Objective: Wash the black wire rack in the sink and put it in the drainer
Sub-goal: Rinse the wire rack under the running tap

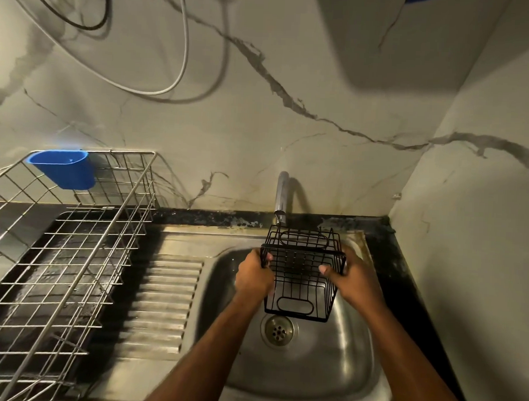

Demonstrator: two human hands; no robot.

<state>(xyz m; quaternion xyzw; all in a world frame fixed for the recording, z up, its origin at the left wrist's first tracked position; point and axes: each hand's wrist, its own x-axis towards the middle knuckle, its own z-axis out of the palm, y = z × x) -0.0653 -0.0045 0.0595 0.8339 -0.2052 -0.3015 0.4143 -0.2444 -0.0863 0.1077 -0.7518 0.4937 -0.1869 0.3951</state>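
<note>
Holding the black wire rack [301,274] under the tap [281,198], your left hand [254,275] and right hand [349,278] grip its sides; its long axis runs away from you, no readable writing.

— What hangs on the wall?
— A white cable [185,45] and a black cable [106,8], both looping over marble-veined wall panels [292,80].
— And lower down?
— A blue plastic cup [65,169], hooked high at the left, and a dark bench [399,267].
</note>
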